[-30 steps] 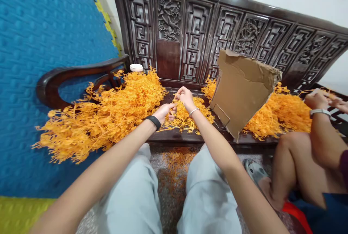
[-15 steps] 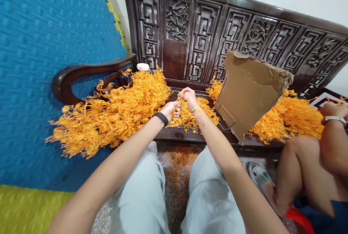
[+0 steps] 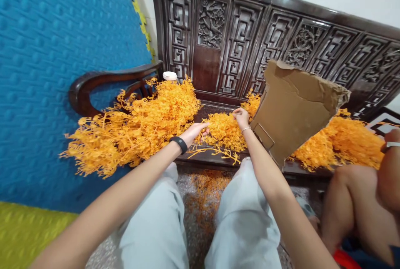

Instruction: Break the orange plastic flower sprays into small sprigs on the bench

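A small heap of orange plastic sprigs (image 3: 222, 130) lies on the dark wooden bench seat (image 3: 206, 157) in front of me. My left hand (image 3: 194, 131), black band on its wrist, rests at the heap's left edge with fingers loosely closed on a sprig. At the heap's far right edge my right hand (image 3: 241, 118), thin bracelet on its wrist, pinches into the sprigs. A large pile of orange sprigs (image 3: 134, 127) spreads to the left over the bench's armrest (image 3: 103, 83).
A torn cardboard sheet (image 3: 293, 108) stands propped to the right of my right hand, with another orange pile (image 3: 343, 142) behind it. A white-lidded cup (image 3: 170, 76) sits at the back. Another person's knee (image 3: 353, 194) and wrist are at right. Orange bits litter the floor (image 3: 203, 194).
My hands have come apart: the right one moved right and farther back to the heap's edge, the left one dropped to the heap's left side. The view shifted left.
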`<action>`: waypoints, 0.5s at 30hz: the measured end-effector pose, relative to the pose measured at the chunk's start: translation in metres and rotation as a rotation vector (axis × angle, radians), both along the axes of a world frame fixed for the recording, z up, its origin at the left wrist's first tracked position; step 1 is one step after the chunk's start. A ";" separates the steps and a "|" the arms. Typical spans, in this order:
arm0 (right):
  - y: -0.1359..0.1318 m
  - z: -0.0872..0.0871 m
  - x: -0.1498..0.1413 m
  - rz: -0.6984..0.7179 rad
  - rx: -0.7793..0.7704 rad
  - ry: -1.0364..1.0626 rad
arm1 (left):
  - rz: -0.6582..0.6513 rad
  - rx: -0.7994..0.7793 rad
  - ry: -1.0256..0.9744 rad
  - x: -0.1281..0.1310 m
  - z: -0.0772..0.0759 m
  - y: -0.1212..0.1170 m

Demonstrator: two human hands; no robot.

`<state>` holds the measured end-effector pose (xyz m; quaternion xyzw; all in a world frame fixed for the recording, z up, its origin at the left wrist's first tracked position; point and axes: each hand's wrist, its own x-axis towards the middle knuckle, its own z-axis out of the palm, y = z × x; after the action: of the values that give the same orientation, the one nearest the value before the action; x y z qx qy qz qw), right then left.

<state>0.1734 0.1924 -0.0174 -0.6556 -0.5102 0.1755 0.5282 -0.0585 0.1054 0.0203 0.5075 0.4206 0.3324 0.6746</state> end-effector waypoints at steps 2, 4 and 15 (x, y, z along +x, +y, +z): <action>-0.001 -0.002 0.006 -0.009 -0.049 -0.005 | 0.003 0.037 -0.008 -0.005 0.000 0.002; -0.003 -0.002 0.013 -0.020 -0.097 -0.003 | -0.001 0.077 -0.024 -0.008 0.001 0.002; -0.023 0.022 0.012 0.022 -0.133 0.034 | 0.110 0.219 -0.086 -0.005 0.010 -0.002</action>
<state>0.1852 0.1689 0.0048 -0.6806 -0.4955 0.2260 0.4901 -0.0634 0.1033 0.0298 0.5395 0.3796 0.4344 0.6133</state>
